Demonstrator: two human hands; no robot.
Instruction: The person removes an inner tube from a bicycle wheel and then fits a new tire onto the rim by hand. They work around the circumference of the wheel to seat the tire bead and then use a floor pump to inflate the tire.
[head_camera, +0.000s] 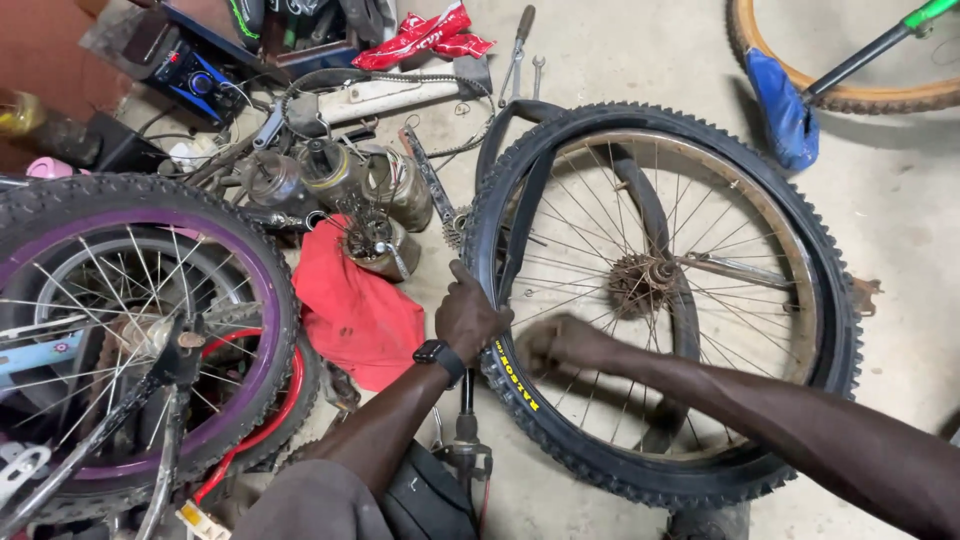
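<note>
A bicycle wheel with a black knobby tyre (835, 300) lies flat on the concrete floor, its rusty sprocket hub (640, 285) in the middle. A black inner tube (522, 215) hangs loose inside the tyre's left side. My left hand (468, 318), with a black watch on the wrist, grips the tyre's left edge. My right hand (556, 345) reaches across the spokes to the rim's lower left. Its fingers are curled and blurred, so I cannot make out what they hold.
A second wheel with a purple rim (262, 300) lies at left, over a red frame part. A red cloth (355, 315), grimy jars (365, 195), wrenches (520, 45) and a chain (440, 85) crowd the floor behind. A tan-walled tyre (850, 98) and blue cloth (785, 110) sit top right.
</note>
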